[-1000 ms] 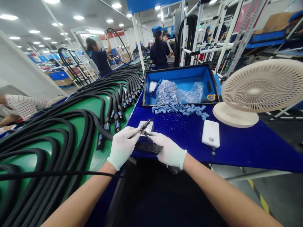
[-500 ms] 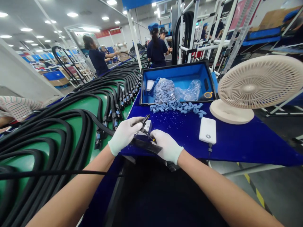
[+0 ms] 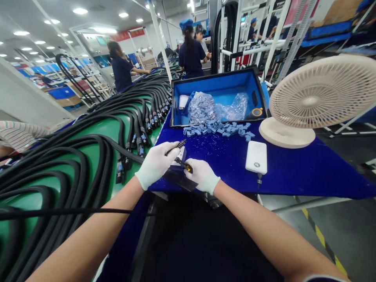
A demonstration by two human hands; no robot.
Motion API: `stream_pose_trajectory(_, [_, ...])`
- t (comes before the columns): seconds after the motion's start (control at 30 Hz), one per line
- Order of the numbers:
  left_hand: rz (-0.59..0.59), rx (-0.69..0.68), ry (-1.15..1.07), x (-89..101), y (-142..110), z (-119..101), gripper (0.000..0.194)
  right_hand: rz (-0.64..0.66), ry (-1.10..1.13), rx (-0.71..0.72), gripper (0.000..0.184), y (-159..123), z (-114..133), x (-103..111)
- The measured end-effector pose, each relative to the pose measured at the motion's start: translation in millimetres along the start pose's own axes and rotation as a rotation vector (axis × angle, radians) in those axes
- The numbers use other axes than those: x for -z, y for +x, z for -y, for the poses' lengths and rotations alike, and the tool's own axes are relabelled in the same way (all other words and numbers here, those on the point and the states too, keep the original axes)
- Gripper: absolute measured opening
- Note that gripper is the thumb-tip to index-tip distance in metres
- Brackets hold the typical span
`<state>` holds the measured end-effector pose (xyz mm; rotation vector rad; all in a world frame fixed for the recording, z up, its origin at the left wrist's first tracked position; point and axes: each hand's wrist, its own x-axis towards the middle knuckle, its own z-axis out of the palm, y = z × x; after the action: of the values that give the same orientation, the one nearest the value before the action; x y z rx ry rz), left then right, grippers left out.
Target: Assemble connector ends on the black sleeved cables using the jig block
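Both my hands wear white gloves at the near edge of the blue table [image 3: 293, 172]. My left hand [image 3: 155, 164] grips the end of a thin black cable whose ridged connector [image 3: 179, 144] sticks up from my fingers. My right hand [image 3: 202, 176] pinches a small black and yellow tool [image 3: 183, 164] against that connector. Under both hands lies a dark flat plate [image 3: 179, 181], and a small white box [image 3: 181, 153] sits just behind the connector. The cable runs off to the left across my left arm.
Thick black hoses [image 3: 73, 164] with blue-tipped connectors lie on a green conveyor at left. A blue bin [image 3: 219, 84] holds plastic bags; small blue parts [image 3: 217, 128] lie before it. A white power bank [image 3: 256, 157] and a beige fan [image 3: 320, 98] stand right. Other people work behind.
My view has tilted, so everything sits a little higher in the picture. My hands have drawn closer together over the connector; the right hand has moved in toward the left.
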<state>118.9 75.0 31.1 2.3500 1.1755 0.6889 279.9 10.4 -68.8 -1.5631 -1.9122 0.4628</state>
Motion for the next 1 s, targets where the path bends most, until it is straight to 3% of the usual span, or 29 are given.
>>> stream_pose_trajectory(0.1, [0.000, 0.047, -0.074, 0.9, 1.4, 3.2, 0.044, 0.035, 0.022, 0.053, 0.012, 1.4, -3.8, 6.3])
stream_pose_trajectory(0.2, [-0.031, 0.142, -0.258, -1.0, 1.0, 7.3, 0.051, 0.133, -0.023, 0.132, 0.026, -0.7, -12.5, 27.9])
stream_pose_trajectory(0.33, [-0.075, 0.210, -0.467, 0.1, -3.4, 5.9, 0.068, 0.057, -0.205, -0.016, 0.042, -10.3, -21.2, 50.4])
stream_pose_trajectory(0.43, [-0.047, 0.171, -0.388, 6.0, -8.7, -1.6, 0.059, -0.014, 0.131, -0.020, 0.079, -24.0, -8.6, 47.7])
stream_pose_trajectory(0.47, [-0.014, 0.135, -0.349, 7.6, -10.4, -3.7, 0.055, -0.007, 0.338, -0.048, 0.080, -28.7, -0.8, 43.7])
stream_pose_trajectory(0.57, [0.146, -0.011, -0.232, 8.4, -13.2, -4.6, 0.043, -0.042, 0.962, -0.246, 0.052, -38.9, 23.2, 29.8])
stream_pose_trajectory(0.67, [0.309, -0.101, -0.164, 5.9, -12.3, -0.1, 0.033, -0.126, 1.325, -0.322, 0.044, -40.4, 34.1, 22.5])
stream_pose_trajectory(0.8, [0.413, -0.149, -0.179, 4.0, -12.2, 3.5, 0.029, -0.056, 1.397, -0.298, 0.051, -36.3, 28.7, 24.7])
stream_pose_trajectory(1.0, [0.349, -0.314, -0.101, -4.5, -23.4, 13.3, 0.026, 0.071, 1.263, -0.278, 0.061, -32.8, 19.9, 27.4])
